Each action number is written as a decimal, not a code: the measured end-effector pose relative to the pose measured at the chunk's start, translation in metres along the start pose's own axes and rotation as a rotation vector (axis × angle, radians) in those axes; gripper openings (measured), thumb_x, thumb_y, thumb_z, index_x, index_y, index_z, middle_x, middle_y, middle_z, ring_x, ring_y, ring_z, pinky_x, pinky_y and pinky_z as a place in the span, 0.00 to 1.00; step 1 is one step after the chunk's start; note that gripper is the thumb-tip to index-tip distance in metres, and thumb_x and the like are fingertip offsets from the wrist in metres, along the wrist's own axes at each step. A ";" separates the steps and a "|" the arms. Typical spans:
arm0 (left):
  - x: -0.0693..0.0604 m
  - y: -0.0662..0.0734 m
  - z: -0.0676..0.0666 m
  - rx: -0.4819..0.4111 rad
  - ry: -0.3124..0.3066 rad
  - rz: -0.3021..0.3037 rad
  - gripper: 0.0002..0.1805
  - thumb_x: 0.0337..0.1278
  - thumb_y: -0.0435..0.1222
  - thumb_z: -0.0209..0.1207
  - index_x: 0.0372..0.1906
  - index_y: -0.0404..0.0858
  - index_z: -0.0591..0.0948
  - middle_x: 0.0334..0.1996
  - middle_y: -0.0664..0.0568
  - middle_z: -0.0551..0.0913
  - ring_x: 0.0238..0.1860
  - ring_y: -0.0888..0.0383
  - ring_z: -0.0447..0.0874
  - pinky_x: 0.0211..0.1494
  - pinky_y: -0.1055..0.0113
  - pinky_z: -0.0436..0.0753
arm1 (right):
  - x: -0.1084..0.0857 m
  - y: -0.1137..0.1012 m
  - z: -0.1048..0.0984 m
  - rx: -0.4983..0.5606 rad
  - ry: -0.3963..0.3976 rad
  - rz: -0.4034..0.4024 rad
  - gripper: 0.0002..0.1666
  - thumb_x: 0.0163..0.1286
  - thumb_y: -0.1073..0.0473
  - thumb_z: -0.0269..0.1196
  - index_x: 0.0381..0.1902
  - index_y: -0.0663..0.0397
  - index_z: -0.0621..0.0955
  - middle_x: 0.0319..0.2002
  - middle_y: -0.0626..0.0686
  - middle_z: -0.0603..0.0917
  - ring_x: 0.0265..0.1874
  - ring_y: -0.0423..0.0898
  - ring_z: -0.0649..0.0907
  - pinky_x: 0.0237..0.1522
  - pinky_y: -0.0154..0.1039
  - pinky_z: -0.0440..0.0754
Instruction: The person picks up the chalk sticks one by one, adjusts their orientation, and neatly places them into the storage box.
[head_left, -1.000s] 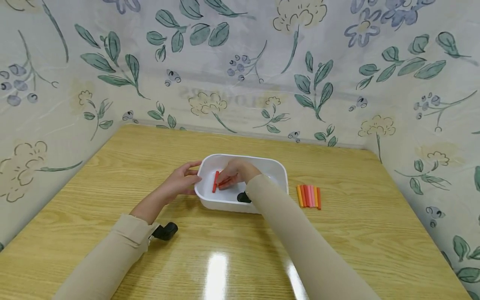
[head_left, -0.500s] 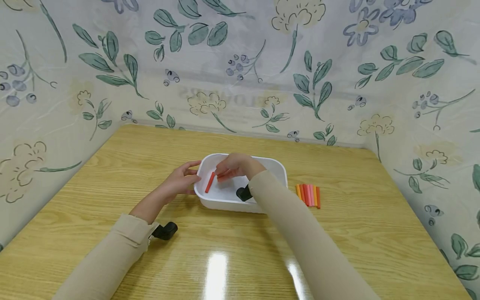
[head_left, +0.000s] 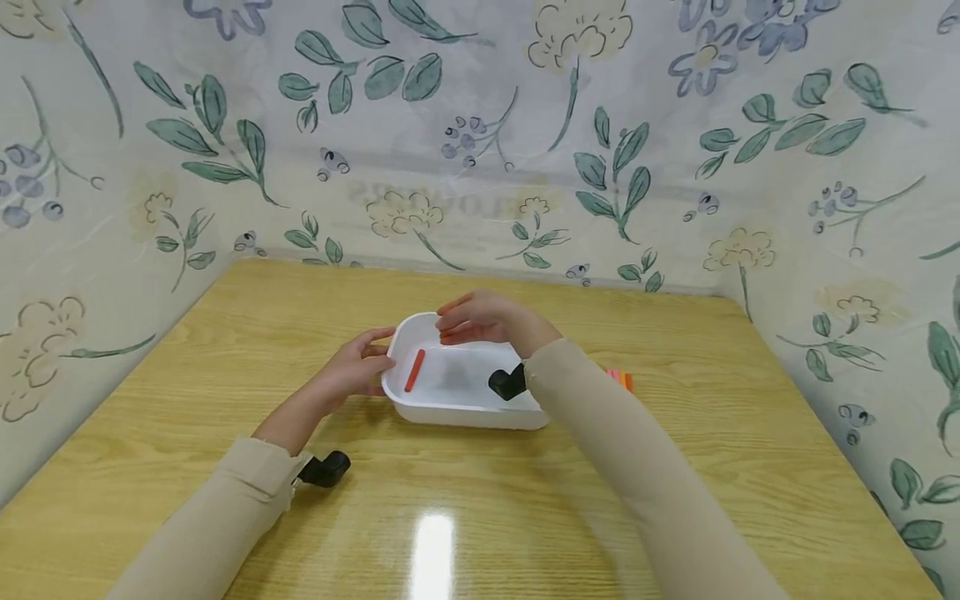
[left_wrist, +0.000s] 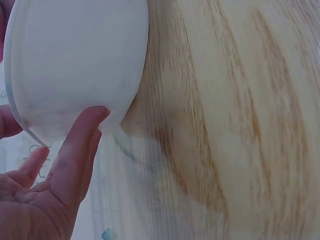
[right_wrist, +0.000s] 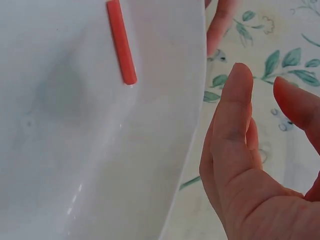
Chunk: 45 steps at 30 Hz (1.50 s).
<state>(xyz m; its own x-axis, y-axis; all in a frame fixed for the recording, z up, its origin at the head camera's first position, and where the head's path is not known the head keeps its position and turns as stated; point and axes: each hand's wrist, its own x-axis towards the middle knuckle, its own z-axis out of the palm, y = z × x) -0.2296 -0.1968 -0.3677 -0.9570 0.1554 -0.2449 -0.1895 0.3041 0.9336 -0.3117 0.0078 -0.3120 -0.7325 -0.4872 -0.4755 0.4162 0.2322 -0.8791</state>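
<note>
A white plastic container (head_left: pixel 472 417) stands on the table, and a red stick (head_left: pixel 415 370) lies inside near its left end. My left hand (head_left: pixel 348 367) holds that end, fingers along the outer wall and thumb at the rim. The left wrist view shows a finger (left_wrist: pixel 75 145) straight against the outside. Over the container's back rim is my right hand (head_left: pixel 480 317), raised, with thumb and fingers apart. Nothing shows between them in the right wrist view, where the hand (right_wrist: pixel 250 165) is beside the rim.
Right of the container, a row of red, pink and orange sticks (head_left: pixel 621 379) lies on the wooden table (head_left: pixel 360 533), partly hidden by my right sleeve (head_left: pixel 637 458). Flower-patterned cloth (head_left: pixel 420 167) rises behind and at both sides. Black wrist devices (head_left: pixel 326 469) sit at both cuffs.
My right hand has risen from inside the container towards its back rim. The red stick first shifted left and tilted, then stayed at the left end. My left hand keeps its place.
</note>
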 end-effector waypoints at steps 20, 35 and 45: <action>0.001 0.001 -0.001 0.022 0.004 -0.003 0.32 0.65 0.31 0.47 0.72 0.38 0.51 0.64 0.31 0.57 0.60 0.36 0.64 0.44 0.55 0.82 | -0.058 0.011 -0.056 0.062 0.054 -0.114 0.25 0.65 0.73 0.55 0.60 0.69 0.67 0.45 0.64 0.75 0.32 0.48 0.82 0.51 0.43 0.78; 0.003 -0.001 -0.003 0.030 0.008 0.005 0.33 0.66 0.31 0.48 0.72 0.38 0.51 0.64 0.31 0.58 0.58 0.36 0.66 0.43 0.56 0.83 | -0.086 0.046 -0.114 0.097 0.161 -0.113 0.26 0.66 0.72 0.53 0.62 0.69 0.64 0.54 0.67 0.68 0.35 0.48 0.83 0.49 0.41 0.79; 0.003 0.000 -0.004 0.013 0.000 -0.007 0.33 0.65 0.31 0.47 0.72 0.37 0.50 0.65 0.31 0.57 0.60 0.36 0.64 0.44 0.55 0.83 | -0.099 0.066 -0.135 0.078 0.193 -0.071 0.30 0.68 0.70 0.54 0.65 0.71 0.59 0.52 0.64 0.71 0.38 0.48 0.81 0.58 0.47 0.69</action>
<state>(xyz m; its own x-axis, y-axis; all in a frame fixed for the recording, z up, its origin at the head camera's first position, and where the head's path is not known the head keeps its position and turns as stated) -0.2332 -0.1996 -0.3673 -0.9555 0.1536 -0.2518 -0.1936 0.3177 0.9282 -0.2845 0.1855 -0.3267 -0.8482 -0.3280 -0.4160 0.3942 0.1338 -0.9092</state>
